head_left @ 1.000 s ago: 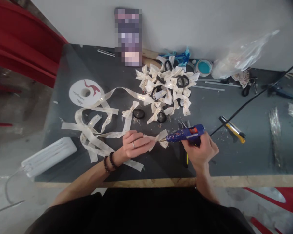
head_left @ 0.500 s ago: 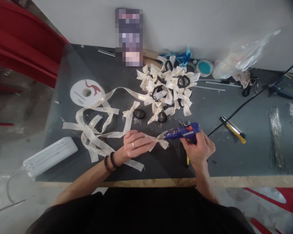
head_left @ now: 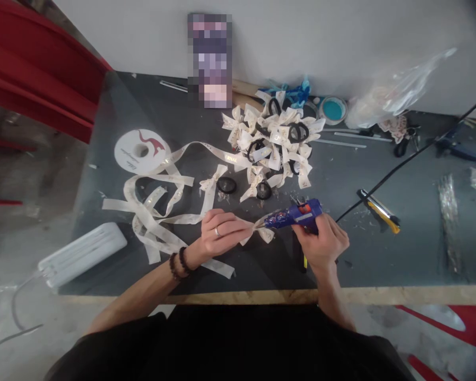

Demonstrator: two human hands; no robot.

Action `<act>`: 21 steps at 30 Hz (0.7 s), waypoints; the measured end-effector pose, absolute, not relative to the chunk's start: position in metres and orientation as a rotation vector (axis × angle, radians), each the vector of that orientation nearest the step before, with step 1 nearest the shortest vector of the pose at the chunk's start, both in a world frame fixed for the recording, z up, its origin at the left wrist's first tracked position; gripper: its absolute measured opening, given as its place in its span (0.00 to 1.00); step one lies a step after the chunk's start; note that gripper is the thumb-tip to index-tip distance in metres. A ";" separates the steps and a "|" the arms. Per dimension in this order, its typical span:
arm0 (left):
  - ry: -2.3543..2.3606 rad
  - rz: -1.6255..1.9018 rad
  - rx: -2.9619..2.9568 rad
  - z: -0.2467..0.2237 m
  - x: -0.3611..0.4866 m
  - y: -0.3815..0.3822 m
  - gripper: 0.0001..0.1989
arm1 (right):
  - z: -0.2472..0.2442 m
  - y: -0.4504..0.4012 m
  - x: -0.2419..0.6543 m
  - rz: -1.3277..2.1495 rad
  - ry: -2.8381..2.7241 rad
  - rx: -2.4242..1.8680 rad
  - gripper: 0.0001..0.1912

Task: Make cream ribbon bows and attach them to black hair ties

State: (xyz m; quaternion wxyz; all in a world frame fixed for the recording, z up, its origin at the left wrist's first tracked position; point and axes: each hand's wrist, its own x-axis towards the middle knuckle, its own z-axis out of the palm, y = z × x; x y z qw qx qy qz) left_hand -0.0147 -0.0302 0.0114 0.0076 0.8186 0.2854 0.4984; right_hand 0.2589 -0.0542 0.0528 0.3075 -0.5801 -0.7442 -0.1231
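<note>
My left hand [head_left: 225,233] pinches a cream ribbon bow [head_left: 266,235] by its middle, low over the front of the table. My right hand [head_left: 321,238] is wrapped round the handle of a blue glue gun [head_left: 293,216]. The gun's metal nozzle points left and meets the bow's centre, close to my left fingertips. Past my hands lies a heap of cream bows with black hair ties [head_left: 277,137]. Two more bows rest in front of the heap, one by a black hair tie [head_left: 226,185]. Loose printed ribbon [head_left: 143,211] trails left of my left hand.
A white ribbon spool [head_left: 127,151] and a white power strip [head_left: 83,254] are on the left. A yellow box cutter [head_left: 381,211] lies to the right, under the gun's black cord [head_left: 400,164]. At the back stand a teal-filled tin [head_left: 333,110] and a plastic bag [head_left: 381,100].
The glue gun has shifted very slightly left, its nozzle still at the bow's centre. My left hand keeps its pinch and hardly moves.
</note>
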 end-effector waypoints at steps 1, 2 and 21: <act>0.886 1.567 2.555 0.012 -0.014 -0.030 0.08 | 0.053 -0.054 0.259 -0.325 -1.976 -1.530 0.14; 0.881 1.569 2.553 0.012 -0.014 -0.030 0.08 | 0.053 -0.054 0.259 -0.324 -1.984 -1.527 0.14; 0.905 1.578 2.550 0.012 -0.013 -0.030 0.09 | 0.054 -0.054 0.260 -0.311 -1.994 -1.528 0.13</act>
